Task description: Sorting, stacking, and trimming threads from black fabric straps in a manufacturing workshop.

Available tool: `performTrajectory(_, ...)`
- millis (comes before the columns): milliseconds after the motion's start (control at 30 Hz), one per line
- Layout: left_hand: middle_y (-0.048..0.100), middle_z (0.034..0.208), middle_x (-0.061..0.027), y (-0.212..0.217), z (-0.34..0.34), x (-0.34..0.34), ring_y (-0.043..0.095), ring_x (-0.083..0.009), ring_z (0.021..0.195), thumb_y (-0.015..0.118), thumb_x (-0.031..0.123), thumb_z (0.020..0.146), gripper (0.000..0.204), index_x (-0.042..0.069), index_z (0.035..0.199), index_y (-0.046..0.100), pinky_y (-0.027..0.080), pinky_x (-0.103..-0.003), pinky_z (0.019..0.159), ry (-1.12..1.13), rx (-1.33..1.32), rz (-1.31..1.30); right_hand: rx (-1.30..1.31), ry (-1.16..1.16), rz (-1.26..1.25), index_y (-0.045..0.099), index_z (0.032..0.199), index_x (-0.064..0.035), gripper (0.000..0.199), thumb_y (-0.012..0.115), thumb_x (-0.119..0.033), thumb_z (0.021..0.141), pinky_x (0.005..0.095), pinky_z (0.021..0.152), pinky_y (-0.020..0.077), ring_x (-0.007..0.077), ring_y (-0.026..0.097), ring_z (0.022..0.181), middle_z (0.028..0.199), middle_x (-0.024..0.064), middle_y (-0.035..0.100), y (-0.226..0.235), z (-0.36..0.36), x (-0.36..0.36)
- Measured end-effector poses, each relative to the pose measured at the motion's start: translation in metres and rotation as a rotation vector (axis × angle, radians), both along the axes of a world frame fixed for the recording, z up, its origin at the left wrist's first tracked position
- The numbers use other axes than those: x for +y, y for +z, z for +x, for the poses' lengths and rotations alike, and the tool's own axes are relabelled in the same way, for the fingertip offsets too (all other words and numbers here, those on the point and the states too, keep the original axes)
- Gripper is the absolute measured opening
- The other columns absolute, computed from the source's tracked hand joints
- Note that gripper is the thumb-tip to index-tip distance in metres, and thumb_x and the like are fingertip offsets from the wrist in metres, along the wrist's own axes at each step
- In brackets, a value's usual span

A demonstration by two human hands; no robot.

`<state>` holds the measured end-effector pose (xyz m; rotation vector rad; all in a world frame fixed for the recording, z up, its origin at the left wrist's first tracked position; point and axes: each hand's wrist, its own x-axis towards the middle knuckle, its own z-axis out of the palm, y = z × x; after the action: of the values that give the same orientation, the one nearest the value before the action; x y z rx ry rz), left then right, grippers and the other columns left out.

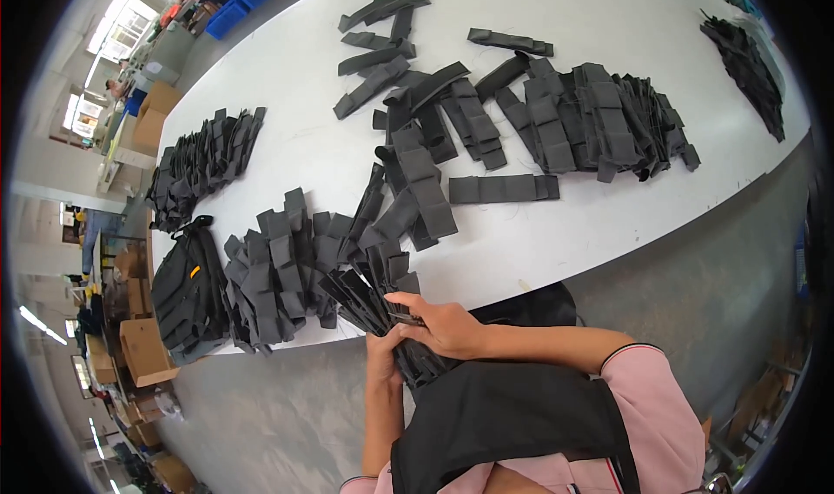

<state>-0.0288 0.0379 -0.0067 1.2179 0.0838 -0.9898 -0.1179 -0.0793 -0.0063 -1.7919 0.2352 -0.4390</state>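
Gripping a fanned bundle of black strips (373,294), left hand (382,364) beneath, right hand (443,324) clasped on top, strips pointing up-left toward table (287,86).

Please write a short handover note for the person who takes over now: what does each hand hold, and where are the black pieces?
Right hand: closed over the top of a bundle of black fabric strips.
Left hand: grips the same bundle from below.
White table: fanned stack of strips ahead, another stack far left, big pile right, loose strips in the middle.
Done or left: cannot tell.
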Motion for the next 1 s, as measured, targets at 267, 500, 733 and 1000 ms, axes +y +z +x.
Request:
performTrajectory(267, 0.057, 0.101, -0.0175, 0.002, 0.001, 0.007, 0.063, -0.0316, 0.090, 0.065, 0.008, 0.071, 0.051, -0.007, 0.116, 0.044, 0.056, -0.041, 0.073, 0.132, 0.046, -0.077, 0.122, -0.291, -0.682, 0.055, 0.097, -0.0096, 0.022, 0.063, -0.014, 0.077, 0.0322, 0.050, 0.0408, 0.0223, 0.056, 0.060, 0.082, 0.0060, 0.052, 0.004, 0.005, -0.071)
performTrajectory(500, 0.057, 0.102, -0.0174, 0.013, -0.004, 0.001, 0.062, -0.0313, 0.092, 0.067, 0.009, 0.070, 0.054, -0.007, 0.116, 0.044, 0.056, -0.041, 0.074, 0.128, 0.068, -0.085, -0.029, -0.144, -0.972, 0.052, 0.081, -0.0069, 0.014, 0.057, -0.007, 0.068, 0.0293, 0.053, 0.0384, 0.0173, 0.053, 0.059, 0.079, 0.0046, 0.048, 0.000, 0.037, -0.085)
performTrajectory(733, 0.057, 0.101, -0.0180, 0.013, -0.004, 0.000, 0.062, -0.0316, 0.092, 0.066, 0.010, 0.069, 0.055, -0.007, 0.117, 0.044, 0.056, -0.040, 0.074, 0.106, 0.031, -0.077, -0.015, -0.124, -0.972, 0.053, 0.083, -0.0074, 0.015, 0.056, -0.003, 0.069, 0.0313, 0.051, 0.0398, 0.0182, 0.052, 0.057, 0.076, 0.0044, 0.046, -0.010, 0.048, -0.083)
performTrajectory(1000, 0.058, 0.099, -0.0177, 0.012, 0.010, 0.003, 0.063, -0.0316, 0.090, 0.066, 0.010, 0.069, 0.054, -0.006, 0.116, 0.044, 0.056, -0.039, 0.073, 0.181, -0.052, -0.062, 0.275, -0.396, -0.599, 0.052, 0.111, -0.0112, 0.044, 0.070, -0.023, 0.073, 0.0328, 0.054, 0.0466, 0.0257, 0.060, 0.070, 0.097, 0.0073, 0.050, -0.026, 0.020, -0.085)
